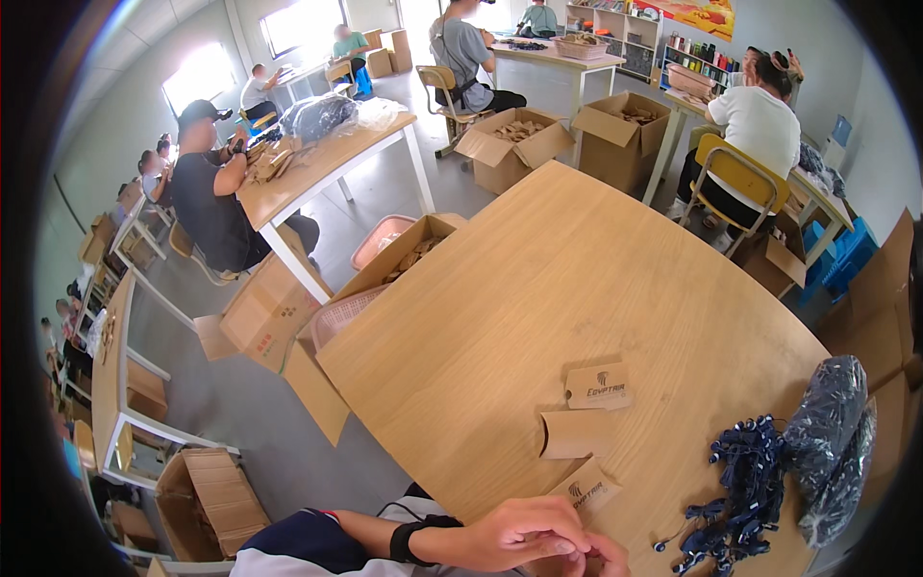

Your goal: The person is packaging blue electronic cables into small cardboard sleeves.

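Both hands meet at the lower edge, over the near side of the wooden table [577, 260]. My left hand [527, 532], with a black band at its wrist, is closed, its fingertips pressed together. Against it, my right hand [606, 556] shows only in part, its fingers bent; anything between the hands is hidden. Just beyond them lies a brown cardboard pillow box [588, 484]. Two more, a middle pillow box [577, 435] and a far pillow box [598, 386], lie in a row behind it. To the right sits a tangled pile of dark corded earphones [745, 481].
A clear plastic bag of dark items [835, 447] lies at the table's right edge. Open cartons [514, 144] and a pink basket [341, 317] stand around the table. Several people sit at other tables, one in a dark shirt [207, 197] at the left.
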Available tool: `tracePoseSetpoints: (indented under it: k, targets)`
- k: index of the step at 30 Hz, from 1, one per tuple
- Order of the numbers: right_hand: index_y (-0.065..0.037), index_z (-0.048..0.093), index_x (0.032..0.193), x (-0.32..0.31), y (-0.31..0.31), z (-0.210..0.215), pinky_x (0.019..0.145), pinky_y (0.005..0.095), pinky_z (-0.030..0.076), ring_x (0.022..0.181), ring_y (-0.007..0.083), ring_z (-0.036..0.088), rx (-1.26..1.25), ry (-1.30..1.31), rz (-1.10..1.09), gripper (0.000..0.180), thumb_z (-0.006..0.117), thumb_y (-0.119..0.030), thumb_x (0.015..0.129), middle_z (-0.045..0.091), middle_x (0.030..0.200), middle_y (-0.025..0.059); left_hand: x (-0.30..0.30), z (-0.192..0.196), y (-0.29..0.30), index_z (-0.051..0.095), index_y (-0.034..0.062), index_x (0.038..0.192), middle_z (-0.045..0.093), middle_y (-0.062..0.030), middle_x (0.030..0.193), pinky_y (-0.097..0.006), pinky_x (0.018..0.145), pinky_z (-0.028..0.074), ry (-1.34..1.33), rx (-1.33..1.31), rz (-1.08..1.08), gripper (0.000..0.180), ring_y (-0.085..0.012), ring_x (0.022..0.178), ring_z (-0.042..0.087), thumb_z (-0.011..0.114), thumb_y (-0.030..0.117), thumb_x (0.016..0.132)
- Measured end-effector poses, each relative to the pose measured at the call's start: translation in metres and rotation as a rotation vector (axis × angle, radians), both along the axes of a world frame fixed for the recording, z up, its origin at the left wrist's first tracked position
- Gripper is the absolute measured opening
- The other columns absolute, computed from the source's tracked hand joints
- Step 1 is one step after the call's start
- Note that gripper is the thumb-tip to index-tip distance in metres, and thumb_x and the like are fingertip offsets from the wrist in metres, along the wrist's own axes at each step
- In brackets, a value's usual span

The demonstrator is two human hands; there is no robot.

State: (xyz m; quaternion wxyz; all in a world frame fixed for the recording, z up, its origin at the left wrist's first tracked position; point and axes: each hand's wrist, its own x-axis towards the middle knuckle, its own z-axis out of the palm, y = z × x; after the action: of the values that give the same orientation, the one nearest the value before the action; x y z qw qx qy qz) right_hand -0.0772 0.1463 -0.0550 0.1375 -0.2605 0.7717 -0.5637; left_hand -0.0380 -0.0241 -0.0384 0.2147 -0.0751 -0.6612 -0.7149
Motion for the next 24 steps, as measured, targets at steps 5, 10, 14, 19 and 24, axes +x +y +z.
tracePoseSetpoints:
  k: [5, 10, 14, 19, 24]
  targets:
    - [0.002, 0.058, 0.115, 0.006, 0.007, -0.013, 0.072, 0.0280, 0.052, 0.083, 0.0164, 0.062, -0.043, 0.038, -0.016, 0.026, 0.060, -0.014, 0.095, 0.066, 0.098, 0.0126, 0.001, -0.001, -0.002, 0.067, 0.0022, 0.094, 0.065, -0.0095, 0.088, -0.031, 0.071, 0.049, -0.029, -0.159, 0.046, 0.011, -0.0229, 0.082, 0.064, 0.064, 0.013, 0.093]
    - [0.002, 0.059, 0.113, 0.005, 0.020, -0.024, 0.062, 0.0292, 0.051, 0.073, 0.0176, 0.062, -0.056, 0.129, -0.002, 0.022, 0.059, -0.009, 0.094, 0.067, 0.092, 0.0130, 0.005, -0.006, 0.001, 0.065, 0.0034, 0.100, 0.065, -0.0099, 0.091, -0.031, 0.068, 0.050, -0.094, -0.084, 0.068, 0.012, -0.0216, 0.080, 0.065, 0.067, 0.007, 0.090]
    - [0.001, 0.061, 0.109, -0.007, 0.013, 0.000, 0.057, 0.0317, 0.050, 0.065, 0.0217, 0.062, -0.034, 0.240, 0.163, 0.020, 0.061, -0.004, 0.090, 0.065, 0.081, 0.0147, 0.006, -0.006, -0.001, 0.065, 0.0037, 0.098, 0.065, -0.0094, 0.090, -0.029, 0.065, 0.049, -0.091, -0.173, 0.029, 0.011, -0.0205, 0.078, 0.064, 0.069, 0.008, 0.089]
    - [-0.001, 0.063, 0.105, -0.004, 0.009, 0.002, 0.056, 0.0322, 0.049, 0.062, 0.0234, 0.061, 0.009, 0.269, 0.127, 0.019, 0.063, -0.002, 0.087, 0.062, 0.077, 0.0149, 0.008, -0.011, 0.001, 0.066, 0.0052, 0.091, 0.065, -0.0080, 0.085, -0.029, 0.063, 0.048, -0.096, -0.096, 0.041, 0.013, -0.0212, 0.075, 0.064, 0.074, 0.014, 0.086]
    - [-0.003, 0.062, 0.100, 0.000, 0.007, 0.002, 0.056, 0.0319, 0.048, 0.062, 0.0236, 0.059, -0.091, 0.354, 0.005, 0.014, 0.066, -0.004, 0.087, 0.061, 0.075, 0.0138, 0.006, -0.006, 0.000, 0.067, 0.0057, 0.086, 0.066, -0.0073, 0.083, -0.031, 0.065, 0.049, -0.056, -0.118, 0.035, 0.013, -0.0215, 0.075, 0.064, 0.074, 0.016, 0.086]
